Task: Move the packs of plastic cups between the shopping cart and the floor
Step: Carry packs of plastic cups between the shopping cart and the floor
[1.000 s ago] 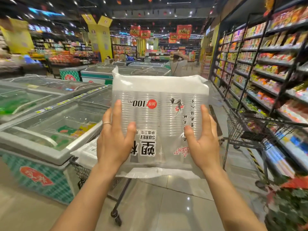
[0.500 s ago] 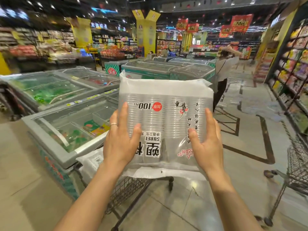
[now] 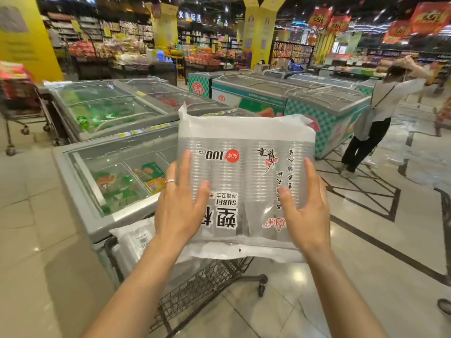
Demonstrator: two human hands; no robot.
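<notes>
I hold a clear pack of plastic cups [image 3: 246, 181] upside down in front of me, its white sealed ends at top and bottom. My left hand [image 3: 179, 206], with a ring, presses the pack's left side. My right hand [image 3: 306, 211] grips its right side. The pack hangs above a dark wire shopping cart [image 3: 195, 291] that stands below my arms. Another pack of cups [image 3: 136, 240] lies in the cart's left end, partly hidden by my left forearm.
Glass-topped chest freezers [image 3: 117, 172] stand just left of and behind the cart. More freezers [image 3: 288, 93] line the back. A person in a white top [image 3: 375, 118] stands at the right on the tiled floor [image 3: 366, 252]. Another cart [image 3: 22, 113] is at far left.
My view has swung to the left: the right-hand shelves and the second cart have left the frame. The pack stays held in both hands over the cart.
</notes>
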